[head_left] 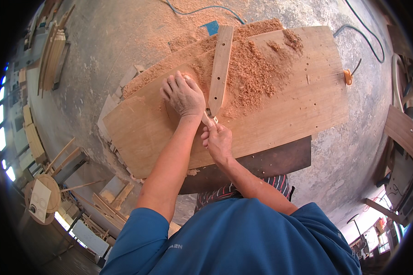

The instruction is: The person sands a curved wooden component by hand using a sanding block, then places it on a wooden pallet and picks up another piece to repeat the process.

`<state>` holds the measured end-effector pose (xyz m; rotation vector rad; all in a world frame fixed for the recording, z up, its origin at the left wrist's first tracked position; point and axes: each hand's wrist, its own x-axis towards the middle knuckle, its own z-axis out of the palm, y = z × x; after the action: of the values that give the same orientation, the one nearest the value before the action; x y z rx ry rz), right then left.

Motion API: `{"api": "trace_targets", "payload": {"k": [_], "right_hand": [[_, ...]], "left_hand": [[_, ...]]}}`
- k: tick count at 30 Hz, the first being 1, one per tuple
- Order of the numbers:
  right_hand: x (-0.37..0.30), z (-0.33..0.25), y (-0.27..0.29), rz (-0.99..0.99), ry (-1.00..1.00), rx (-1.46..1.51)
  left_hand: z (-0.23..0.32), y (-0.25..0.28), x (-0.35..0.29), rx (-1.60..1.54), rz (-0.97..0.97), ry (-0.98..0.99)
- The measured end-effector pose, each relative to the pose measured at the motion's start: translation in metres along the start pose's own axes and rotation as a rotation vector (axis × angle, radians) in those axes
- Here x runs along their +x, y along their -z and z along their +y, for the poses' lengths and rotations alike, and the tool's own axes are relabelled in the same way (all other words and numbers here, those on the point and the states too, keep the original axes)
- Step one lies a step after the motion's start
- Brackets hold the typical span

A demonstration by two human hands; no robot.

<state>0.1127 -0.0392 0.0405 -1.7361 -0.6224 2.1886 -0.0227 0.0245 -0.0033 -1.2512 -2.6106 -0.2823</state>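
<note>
My right hand (pixel 219 141) is closed around the near end of a pale wooden piece (pixel 207 120), which looks slim and slightly curved. Just up and left of it, my left hand (pixel 184 95) presses down with bent fingers. What sits under that palm is mostly hidden, and I cannot tell whether it is the same piece. Right beside both hands lies a wooden strip (pixel 219 75) with several dark holes and a pointed near end. All of this rests on a broad wooden board (pixel 280 112), strewn with reddish shavings (pixel 250 68).
Below the board's near edge is a dark panel (pixel 280 158). A blue flat scrap (pixel 211 27) lies beyond the far edge, near a hose (pixel 211 8). An orange-handled clamp (pixel 348 77) sits at the right edge. Stacked planks (pixel 53 62) stand on the left.
</note>
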Motion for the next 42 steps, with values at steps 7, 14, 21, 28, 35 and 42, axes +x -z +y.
{"api": "trace_targets", "payload": {"k": [7, 14, 21, 28, 35, 42], "right_hand": [[-0.001, -0.0012, -0.0016, 0.008, -0.003, 0.017], [0.0001, -0.0005, -0.0016, 0.004, -0.008, 0.032], [-0.0001, -0.0026, -0.0021, 0.0, -0.014, 0.006], [0.0017, -0.0008, -0.002, -0.003, -0.013, 0.014], [0.0015, -0.0012, -0.0039, 0.004, -0.011, 0.023], [-0.0005, -0.0032, -0.006, 0.0, -0.028, 0.08]], "left_hand": [[-0.0014, -0.0029, 0.0003, 0.01, 0.006, -0.008], [0.0003, -0.0021, 0.002, 0.006, 0.0, -0.01], [-0.0007, -0.0024, 0.0036, -0.016, 0.004, -0.029], [0.0013, -0.0015, 0.0065, -0.039, -0.012, -0.047], [0.001, -0.0026, 0.0073, -0.051, -0.016, -0.043], [0.0009, -0.0033, 0.0079, -0.047, -0.02, -0.049]]}}
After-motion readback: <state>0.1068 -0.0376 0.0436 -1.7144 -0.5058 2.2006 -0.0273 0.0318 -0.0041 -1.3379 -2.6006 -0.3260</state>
